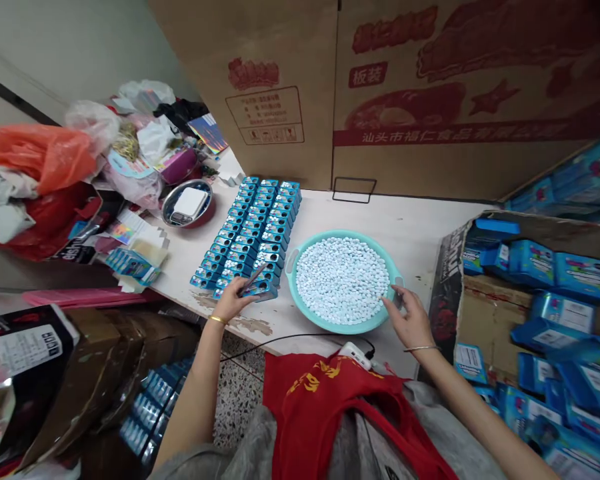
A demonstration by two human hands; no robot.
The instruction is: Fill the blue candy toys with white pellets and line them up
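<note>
A round turquoise basin [347, 328] with side handles sits on the table, filled with small pale blue-white pellets [343, 280]. At its right rim, my right hand [409, 319] grips the handle, thumb on the inner side and fingers outside. My left hand [231, 301] is closed around a thin dark flat object [253, 277], whose kind I cannot make out. This hand is over the near end of three rows of small blue boxes [247, 230], each with a dark round opening on top. The rows stand just left of the basin.
Large cardboard cartons [290, 73] wall off the table's back. An open carton [485, 287] of blue packs is at right. A metal bowl [207, 212] holds a white scale [189, 203]; bags [45, 160] pile up behind it. A cable [280, 339] runs along the front edge to a white power strip [355, 355].
</note>
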